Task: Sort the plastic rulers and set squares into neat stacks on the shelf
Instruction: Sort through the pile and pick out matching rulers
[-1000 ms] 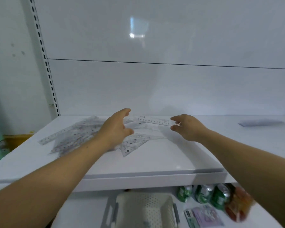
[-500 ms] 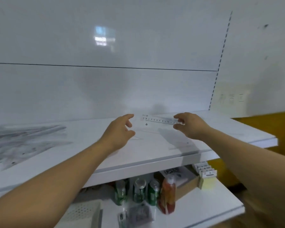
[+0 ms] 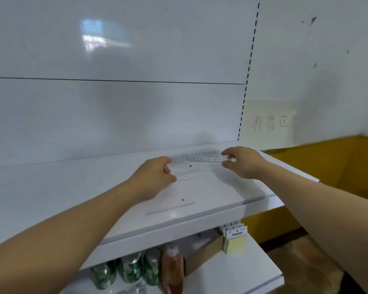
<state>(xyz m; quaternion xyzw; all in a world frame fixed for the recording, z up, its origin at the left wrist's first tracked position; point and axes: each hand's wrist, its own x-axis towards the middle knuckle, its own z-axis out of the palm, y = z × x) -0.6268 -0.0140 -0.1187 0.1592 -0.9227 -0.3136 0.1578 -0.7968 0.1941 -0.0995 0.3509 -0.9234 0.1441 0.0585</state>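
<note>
A clear plastic ruler [image 3: 206, 159] with black numbers hovers just over the right end of the white shelf [image 3: 94, 198], close to the back panel. My right hand [image 3: 244, 162] pinches its right end between thumb and fingers. My left hand [image 3: 155, 177] is at the ruler's left end, index fingertip at or near it, thumb spread well below and gripping nothing. More clear rulers [image 3: 202, 154], blurred, lie right behind the held one. A clear set square [image 3: 174, 206] with a small dark dot lies flat on the shelf below my left hand.
The shelf's front edge [image 3: 179, 228] runs diagonally down to the left. On the lower shelf stand green cans [image 3: 130, 270], a red bottle [image 3: 172, 270], a cardboard box [image 3: 204, 255] and yellow note pads [image 3: 235, 240]. A yellow wall [image 3: 338, 177] lies to the right.
I have turned right, away from the loose pile at the shelf's left, carrying the ruler to the shelf's right end and lowering it toward the surface. Both hands moved with it.
</note>
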